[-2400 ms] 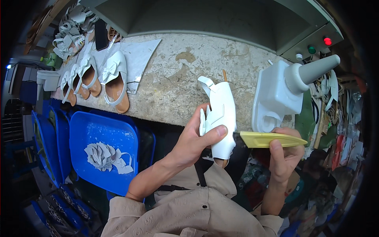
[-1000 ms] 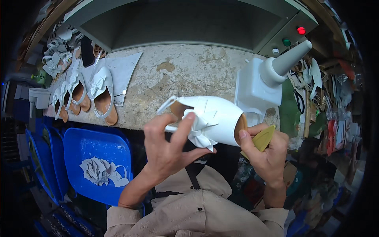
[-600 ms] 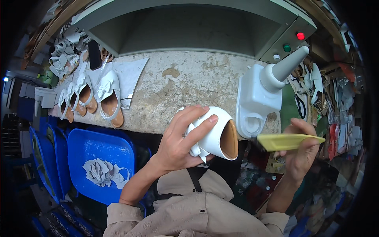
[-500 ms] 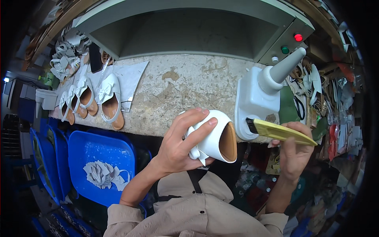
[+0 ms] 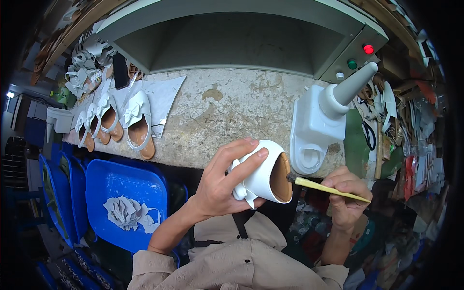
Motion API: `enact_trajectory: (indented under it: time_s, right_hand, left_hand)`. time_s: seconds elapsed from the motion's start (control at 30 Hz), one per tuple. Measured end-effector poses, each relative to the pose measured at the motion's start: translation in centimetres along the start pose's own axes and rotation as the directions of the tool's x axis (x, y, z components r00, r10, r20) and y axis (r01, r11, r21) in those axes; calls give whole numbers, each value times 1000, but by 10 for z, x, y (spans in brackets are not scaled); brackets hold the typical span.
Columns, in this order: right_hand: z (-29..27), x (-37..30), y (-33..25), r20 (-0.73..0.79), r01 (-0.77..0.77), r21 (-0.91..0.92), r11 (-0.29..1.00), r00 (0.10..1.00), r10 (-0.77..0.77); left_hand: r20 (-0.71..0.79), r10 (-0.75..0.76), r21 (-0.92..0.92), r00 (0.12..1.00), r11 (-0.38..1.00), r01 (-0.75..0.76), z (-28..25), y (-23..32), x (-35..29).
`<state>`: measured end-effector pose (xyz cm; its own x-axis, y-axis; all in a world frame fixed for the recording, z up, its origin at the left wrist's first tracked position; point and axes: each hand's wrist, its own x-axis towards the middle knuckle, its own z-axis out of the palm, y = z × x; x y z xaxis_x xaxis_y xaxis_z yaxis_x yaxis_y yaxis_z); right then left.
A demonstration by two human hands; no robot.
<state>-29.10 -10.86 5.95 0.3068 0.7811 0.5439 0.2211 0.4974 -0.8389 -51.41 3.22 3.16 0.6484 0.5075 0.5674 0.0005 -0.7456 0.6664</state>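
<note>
My left hand (image 5: 218, 186) is closed around a white shoe upper (image 5: 263, 166), fingers over its outer side, above the bench's front edge. The upper curves into a loop, and its open end with tan lining faces right. A loose white strap end hangs under my palm. In my right hand (image 5: 347, 195) is a flat yellow-handled brush (image 5: 311, 185), pinched between thumb and fingers. Its dark bristles meet the tan rim of the upper, or come very close to it. A white plastic pot (image 5: 316, 116) with a grey cone spout and small round cup stands behind the brush.
White sandals with bows (image 5: 138, 118) stand at the bench's left. A grey machine housing (image 5: 232, 12) spans the back of the worn bench (image 5: 212, 116). Below left, a blue bin (image 5: 125, 179) holds white pieces (image 5: 125, 212). Clutter crowds the right side.
My right hand has brought the brush down and left from beside the pot to the upper's rim. My left hand keeps its hold, with the upper nearly still.
</note>
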Motion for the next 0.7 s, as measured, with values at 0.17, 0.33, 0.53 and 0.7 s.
enact_trajectory:
  time_s: [0.17, 0.33, 0.53, 0.7]
  right_hand:
    - [-5, -2, 0, 53, 54, -1, 999, 997, -54]
    - [-10, 0, -2, 30, 72, 9, 997, 997, -72]
    - [0, 10, -1, 56, 88, -54, 995, 995, -85]
    - [-10, 6, -1, 135, 102, 14, 995, 985, -103]
  left_hand:
    - [6, -7, 7, 1000, 1000, 7, -1, -2, -1]
    - [-2, -5, 17, 1000, 1000, 5, -1, 0, -2]
    - [-10, -21, 18, 1000, 1000, 21, -1, 2, 0]
    - [-6, -33, 8, 999, 999, 33, -1, 2, 0]
